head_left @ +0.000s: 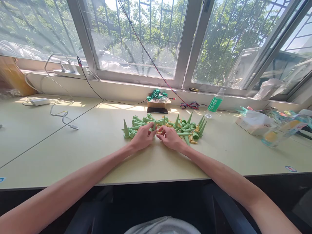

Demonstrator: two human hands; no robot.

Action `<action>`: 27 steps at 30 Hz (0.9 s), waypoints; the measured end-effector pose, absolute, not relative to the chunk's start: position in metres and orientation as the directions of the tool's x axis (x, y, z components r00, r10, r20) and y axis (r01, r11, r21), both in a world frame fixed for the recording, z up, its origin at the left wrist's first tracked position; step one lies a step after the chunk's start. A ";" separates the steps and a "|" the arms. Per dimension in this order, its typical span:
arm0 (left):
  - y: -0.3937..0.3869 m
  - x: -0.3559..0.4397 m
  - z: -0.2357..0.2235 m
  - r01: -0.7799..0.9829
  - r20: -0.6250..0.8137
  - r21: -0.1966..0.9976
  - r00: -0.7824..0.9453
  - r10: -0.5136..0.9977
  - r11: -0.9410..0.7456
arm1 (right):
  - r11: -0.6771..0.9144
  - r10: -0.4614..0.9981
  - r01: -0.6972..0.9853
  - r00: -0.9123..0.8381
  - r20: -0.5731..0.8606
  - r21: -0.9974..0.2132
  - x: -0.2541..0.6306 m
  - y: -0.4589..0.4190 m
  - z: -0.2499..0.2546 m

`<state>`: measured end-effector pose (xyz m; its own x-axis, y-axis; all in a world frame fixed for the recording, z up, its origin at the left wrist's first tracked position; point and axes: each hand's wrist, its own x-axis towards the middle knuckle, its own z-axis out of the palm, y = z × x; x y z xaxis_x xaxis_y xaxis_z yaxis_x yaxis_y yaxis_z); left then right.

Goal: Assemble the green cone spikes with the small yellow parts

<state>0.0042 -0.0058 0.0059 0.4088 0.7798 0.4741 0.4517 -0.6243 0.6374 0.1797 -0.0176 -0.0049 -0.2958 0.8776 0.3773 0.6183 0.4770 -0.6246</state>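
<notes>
My left hand (143, 136) is closed around a green plastic cone spike (154, 126), whose pointed end stands up past the fingertips. Just to its right, my right hand (170, 138) has its fingers curled in a pinch close to the spike's lower end. What sits between those fingertips is too small to make out. Behind and around both hands lies a pile of similar green cone spikes (186, 127), some upright on their wide collars, others on their sides. Small yellow tapered pieces (192, 139) are scattered among them.
Behind the pile are a small cardboard box (156, 104) with green items and a dark phone (157, 110). A bottle (214, 104) stands right of them. Farther right are a tissue box (252, 123) and a plastic packet (280, 131). Cables (64, 118) lie at left.
</notes>
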 end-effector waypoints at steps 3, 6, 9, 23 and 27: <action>-0.006 0.004 0.006 0.448 0.482 0.631 0.413 0.773 -0.633 | 0.482 0.874 0.619 -0.296 0.385 -0.620 0.180 -0.017 -0.005; -0.007 0.004 0.006 0.454 0.483 0.625 0.414 0.772 -0.635 | 0.502 0.863 0.628 -0.316 0.394 -0.594 0.180 -0.017 -0.005; -0.007 0.004 0.006 0.463 0.477 0.624 0.412 0.776 -0.630 | 0.510 0.858 0.636 -0.329 0.394 -0.579 0.179 -0.017 -0.004; -0.006 0.004 0.005 0.463 0.482 0.619 0.413 0.772 -0.634 | 0.484 0.874 0.644 -0.317 0.369 -0.593 0.180 -0.018 -0.004; -0.007 0.004 0.006 0.467 0.478 0.617 0.417 0.773 -0.634 | 0.502 0.863 0.654 -0.337 0.376 -0.566 0.180 -0.018 -0.004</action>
